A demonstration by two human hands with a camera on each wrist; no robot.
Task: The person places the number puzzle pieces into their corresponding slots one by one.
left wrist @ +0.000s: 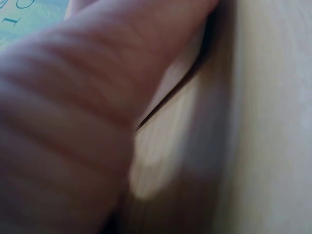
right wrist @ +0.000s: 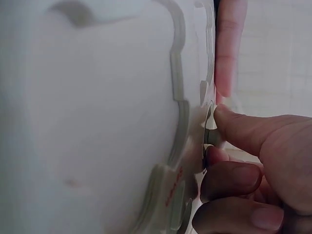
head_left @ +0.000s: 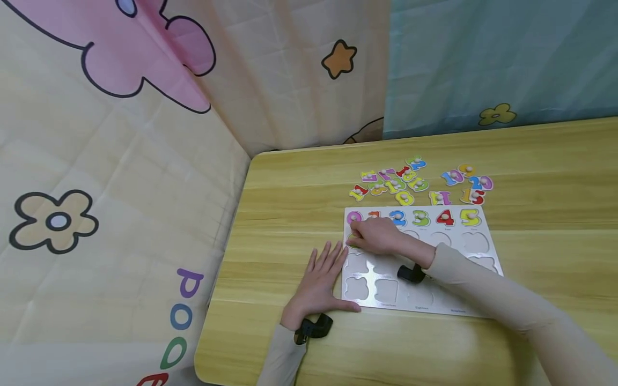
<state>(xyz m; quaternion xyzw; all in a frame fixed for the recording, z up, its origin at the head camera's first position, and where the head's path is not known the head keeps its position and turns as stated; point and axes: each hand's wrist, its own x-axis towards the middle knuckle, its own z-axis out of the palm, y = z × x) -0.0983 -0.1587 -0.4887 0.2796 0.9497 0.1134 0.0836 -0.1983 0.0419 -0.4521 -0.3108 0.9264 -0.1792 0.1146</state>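
Note:
A white number puzzle board [head_left: 398, 306] lies on the table, its top row filled with knobbed number pieces from a pink 0 [head_left: 354, 217] to a yellow 5 [head_left: 470, 217]. At the first slot of the second row, my right hand [head_left: 379, 236] pinches the knob [right wrist: 213, 137] of a green puzzle piece [head_left: 353, 240], mostly hidden under the fingers. Flat on the table, my left hand [head_left: 318, 284] spreads its fingers at the board's left edge. Its thumb reaches the lower left corner. The left wrist view is mostly blurred skin and wood.
Behind the board lie several loose number pieces [head_left: 395, 185], with another cluster [head_left: 475, 183] to their right. The lower rows of the board show bare recesses. Patterned curtains [head_left: 299, 80] hang along the wooden table's [head_left: 280, 214] back and left sides.

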